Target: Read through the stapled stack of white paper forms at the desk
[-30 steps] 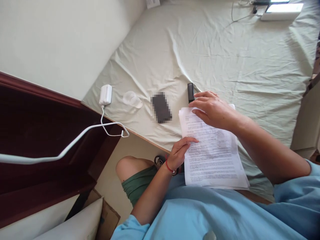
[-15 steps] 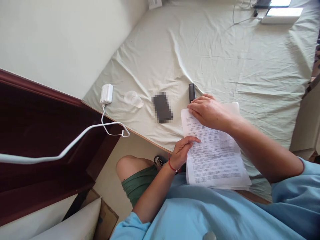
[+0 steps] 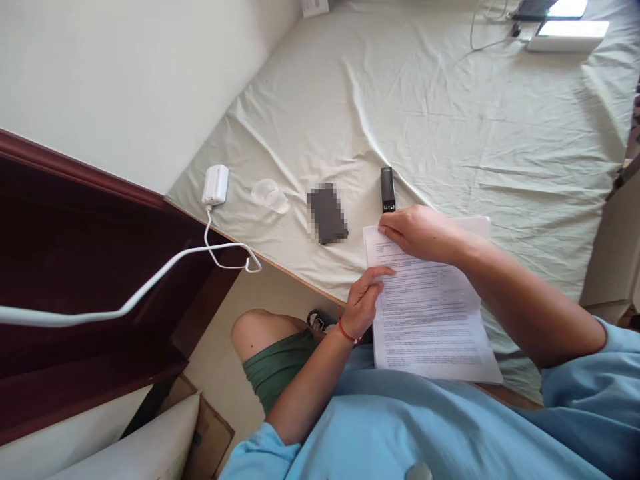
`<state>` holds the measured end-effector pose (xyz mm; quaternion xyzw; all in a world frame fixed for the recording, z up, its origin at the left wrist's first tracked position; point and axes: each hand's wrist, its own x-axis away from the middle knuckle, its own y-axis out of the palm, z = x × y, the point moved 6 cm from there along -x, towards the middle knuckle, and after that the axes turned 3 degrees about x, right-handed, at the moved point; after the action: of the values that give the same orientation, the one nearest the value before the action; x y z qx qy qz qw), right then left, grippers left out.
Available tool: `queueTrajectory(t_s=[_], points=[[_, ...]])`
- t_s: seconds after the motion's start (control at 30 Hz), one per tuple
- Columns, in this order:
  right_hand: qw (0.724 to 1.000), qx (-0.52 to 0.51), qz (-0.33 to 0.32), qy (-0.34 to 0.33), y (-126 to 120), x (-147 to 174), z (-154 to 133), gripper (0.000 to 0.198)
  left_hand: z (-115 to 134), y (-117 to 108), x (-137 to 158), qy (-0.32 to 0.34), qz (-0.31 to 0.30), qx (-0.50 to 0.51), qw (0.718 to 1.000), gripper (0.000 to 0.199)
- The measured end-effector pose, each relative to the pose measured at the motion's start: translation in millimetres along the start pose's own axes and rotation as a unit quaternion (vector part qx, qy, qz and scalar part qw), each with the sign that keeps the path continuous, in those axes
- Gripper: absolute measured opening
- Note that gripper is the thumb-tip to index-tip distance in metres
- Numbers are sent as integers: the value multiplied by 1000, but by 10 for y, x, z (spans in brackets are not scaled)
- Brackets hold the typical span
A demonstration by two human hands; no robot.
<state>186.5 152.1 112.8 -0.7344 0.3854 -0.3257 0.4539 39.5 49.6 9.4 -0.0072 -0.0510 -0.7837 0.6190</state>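
A stack of printed paper lies at the table's front edge, against my blue shirt. My left hand grips its left edge, with the index finger stretched over the top sheet and the lower fingers hidden below. At the upper left corner, my right hand pinches the sheets between thumb and fingers. Just beyond those fingers lies a small black stapler, its near end close to the knuckles. Left of the paper, a dark phone-like slab, pixelated, rests on the cloth.
A clear plastic cup and a white charger with a white cable are at the left edge. Pale wrinkled cloth covers the table. At the back right sit a white box-like device and a dark device with cords.
My right hand has drawn slightly towards me, from beside the stapler onto the paper's corner, so more of the stapler shows. The stack's far edge has shifted a little. My left hand stays at the edge.
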Motion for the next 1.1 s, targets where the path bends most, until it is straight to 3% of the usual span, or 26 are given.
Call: queueTrajectory(t_s=[0.13, 0.3, 0.57, 0.7, 0.83, 0.93, 1.03, 1.1], points=[[999, 8, 34, 27, -56, -9, 4, 35, -56, -78, 50, -7, 92, 72, 993, 60], [999, 23, 34, 8, -21, -54, -94, 34, -91, -12, 89, -95, 101, 20, 990, 72], [1000, 9, 4, -17, -12, -52, -187, 36, 17, 14, 68, -63, 96, -9, 993, 62], [997, -29, 44, -51, 3, -53, -168, 36, 43, 15, 47, -43, 81, -5, 996, 56], [979, -18, 100, -178, 1, -2, -276, 39, 44, -13, 44, -52, 93, -30, 994, 61], [962, 20, 92, -255, 24, 40, -353, 29, 55, -40, 49, -54, 109, -66, 990, 64], [964, 4, 98, -248, -16, 24, -307, 30, 64, -34, 54, -54, 101, -50, 992, 61], [969, -20, 127, -209, -87, -2, -220, 35, 68, -25, 58, -52, 90, -26, 994, 59]])
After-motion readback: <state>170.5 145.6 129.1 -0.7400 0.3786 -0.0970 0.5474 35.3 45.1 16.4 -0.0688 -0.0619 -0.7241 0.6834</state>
